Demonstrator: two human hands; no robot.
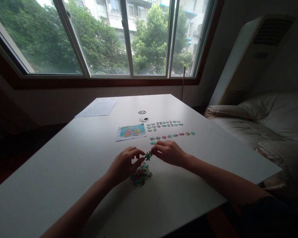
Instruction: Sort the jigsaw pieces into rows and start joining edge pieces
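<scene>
A green jigsaw puzzle piece (pixel 148 156) is held between my two hands over the white table (pixel 89 158). My left hand (pixel 125 163) pinches its left side between thumb and fingers. From the other side, the fingertips of my right hand (pixel 167 152) close on its right edge. Just below lies a heap of loose puzzle pieces (pixel 141 175), partly hidden by my left hand. Beyond my right hand, a row of separate pieces (pixel 169 136) runs to the right, with a piece (pixel 152 143) in front of its left end. Farther back sit more rows of pieces (pixel 164 125).
A printed cartoon picture (pixel 131 131) lies left of the rows. Two round metallic discs (pixel 144 119) are behind it. White paper sheets (pixel 96 108) rest at the far left table edge. A sofa (pixel 238 122) stands to the right, and a window (pixel 129 39) is beyond the table.
</scene>
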